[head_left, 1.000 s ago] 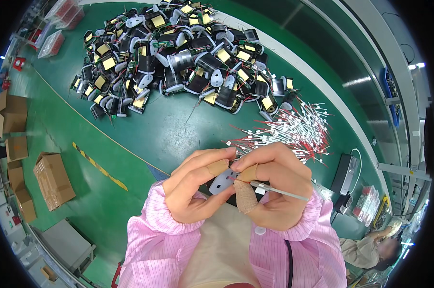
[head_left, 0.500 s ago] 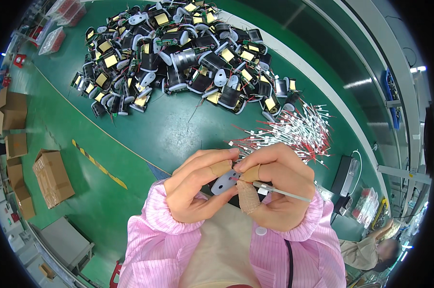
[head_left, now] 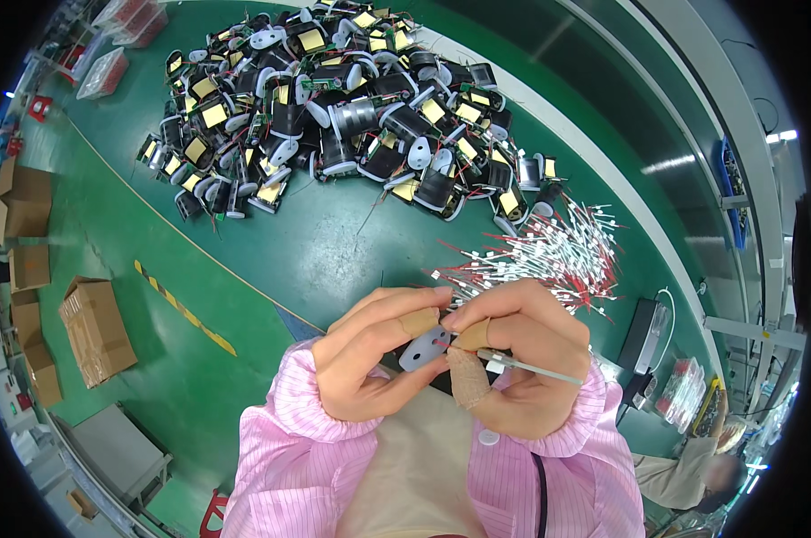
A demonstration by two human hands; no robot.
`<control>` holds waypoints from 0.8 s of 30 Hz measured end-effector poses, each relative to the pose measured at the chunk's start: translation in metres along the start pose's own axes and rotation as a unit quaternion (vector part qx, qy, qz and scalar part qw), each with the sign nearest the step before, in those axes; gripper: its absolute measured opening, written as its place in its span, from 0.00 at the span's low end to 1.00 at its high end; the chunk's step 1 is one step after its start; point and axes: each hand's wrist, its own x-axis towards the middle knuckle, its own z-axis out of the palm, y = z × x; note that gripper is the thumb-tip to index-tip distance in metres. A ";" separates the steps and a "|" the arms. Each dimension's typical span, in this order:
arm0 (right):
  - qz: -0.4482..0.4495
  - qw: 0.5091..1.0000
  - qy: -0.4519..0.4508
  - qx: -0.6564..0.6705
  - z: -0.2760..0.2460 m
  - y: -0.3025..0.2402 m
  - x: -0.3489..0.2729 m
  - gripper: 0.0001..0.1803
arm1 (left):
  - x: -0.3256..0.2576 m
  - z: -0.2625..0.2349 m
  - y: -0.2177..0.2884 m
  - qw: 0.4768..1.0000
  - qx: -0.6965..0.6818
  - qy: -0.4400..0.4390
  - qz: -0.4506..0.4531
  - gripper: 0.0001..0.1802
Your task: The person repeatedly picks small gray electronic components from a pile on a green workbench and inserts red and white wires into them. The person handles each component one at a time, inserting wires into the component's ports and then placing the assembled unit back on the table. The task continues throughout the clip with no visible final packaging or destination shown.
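My left hand (head_left: 361, 363) is closed around a dark device with a grey oval end cap (head_left: 419, 352) that has several round holes and faces me. Most of the device's body is hidden behind my fingers. In my right hand (head_left: 531, 359), thumb and forefinger, both wrapped in tan finger tape, pinch a thin cable (head_left: 542, 368) with a pale sleeve and a small white tag. Its red end reaches a hole in the cap; whether it goes inside, I cannot tell. Beyond my hands lies a heap of cables (head_left: 562, 260), white and red.
A big pile of black devices (head_left: 343, 117) with grey caps and yellow pads covers the far part of the green table (head_left: 307, 229). A black box (head_left: 640, 334) with a white cord stands at right. Cardboard boxes (head_left: 100, 332) sit on the left floor. Another person (head_left: 688, 471) is at lower right.
Both hands have shifted very slightly toward me in the picture, and the view has moved a little. The grips on the device and the cable look the same.
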 end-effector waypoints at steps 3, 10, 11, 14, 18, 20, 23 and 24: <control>0.007 1.000 0.004 0.005 0.002 0.001 -0.001 0.11 | -0.002 0.001 -0.003 1.000 -0.002 0.006 0.010 0.25; 0.016 1.000 0.016 -0.002 0.004 -0.002 0.000 0.10 | 0.001 0.001 -0.003 1.000 0.010 0.010 0.014 0.25; 0.018 1.000 0.014 0.006 0.005 0.001 0.000 0.10 | 0.001 0.001 -0.003 1.000 0.007 0.015 0.010 0.25; 0.031 0.999 0.014 0.017 0.004 -0.001 0.001 0.10 | 0.001 0.002 -0.002 1.000 -0.002 0.021 0.006 0.25; 0.016 1.000 0.027 0.000 0.007 0.000 0.001 0.10 | 0.001 0.000 -0.004 1.000 0.005 0.004 0.010 0.25; 0.015 0.999 0.031 -0.011 0.007 -0.001 0.001 0.10 | 0.003 0.000 -0.004 1.000 0.007 0.004 0.009 0.25; 0.009 0.999 0.035 -0.030 0.008 -0.001 0.005 0.10 | 0.004 0.001 -0.005 1.000 0.016 0.008 0.006 0.25; 0.006 0.999 0.037 -0.037 0.009 -0.002 0.006 0.10 | 0.005 0.001 -0.005 1.000 0.021 0.009 0.005 0.25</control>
